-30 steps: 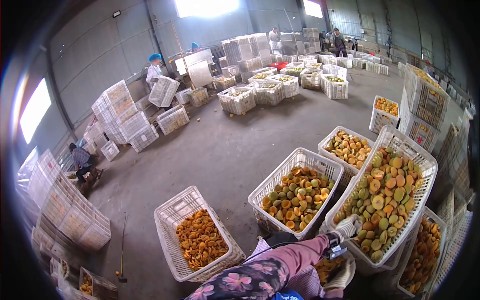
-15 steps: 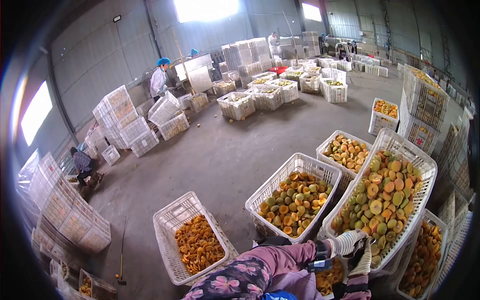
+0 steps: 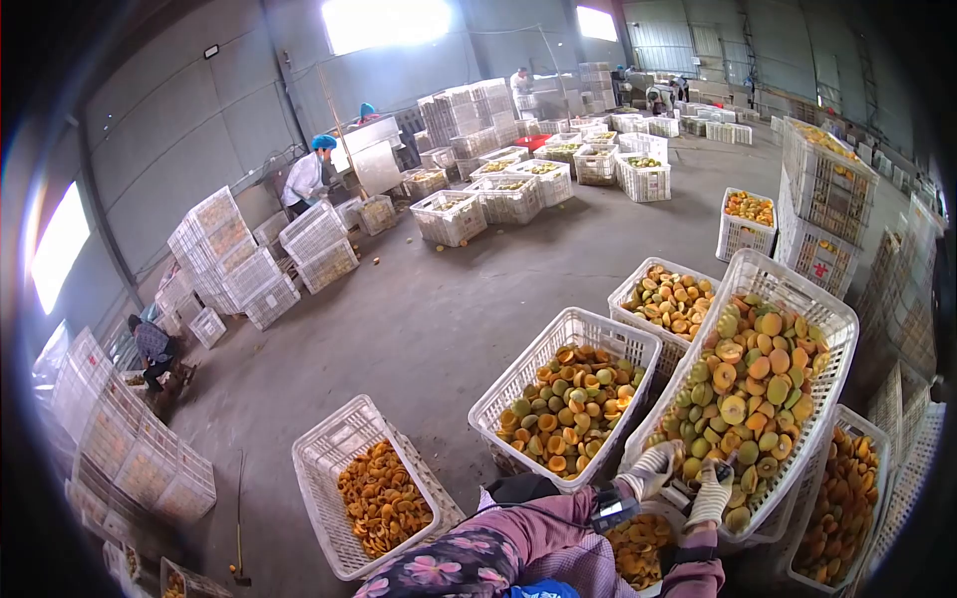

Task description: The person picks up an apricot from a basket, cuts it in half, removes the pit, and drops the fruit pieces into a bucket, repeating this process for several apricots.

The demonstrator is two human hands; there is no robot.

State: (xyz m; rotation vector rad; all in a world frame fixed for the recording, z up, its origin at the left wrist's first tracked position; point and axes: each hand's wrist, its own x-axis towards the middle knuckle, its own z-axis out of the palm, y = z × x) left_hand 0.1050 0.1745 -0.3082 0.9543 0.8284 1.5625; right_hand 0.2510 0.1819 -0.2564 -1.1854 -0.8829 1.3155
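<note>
A large white plastic crate (image 3: 842,329) tilts toward me on top of other crates, filled with green and orange fruit (image 3: 763,369) that look like apricots, several of them halved. Both my hands wear striped, pale work gloves. At the crate's near left corner is my left hand (image 3: 650,470), its fingers curled by the fruit. My right hand (image 3: 712,490) is bent close beside it, over the near end of the fruit. What either hand grips is too small to make out. Below my wrists, another container holds orange fruit pieces (image 3: 638,548).
Left of the tilted crate stand a crate of fruit halves (image 3: 478,411) and a crate of darker orange pieces (image 3: 309,468). More orange halves fill a crate (image 3: 877,439) at right. Stacked crates (image 3: 145,439) line the left; a person (image 3: 307,177) bends over crates farther back.
My hands have moved from the near rim up to the fruit and are now slightly apart. The view has shifted a little. The person in the blue cap has bent lower.
</note>
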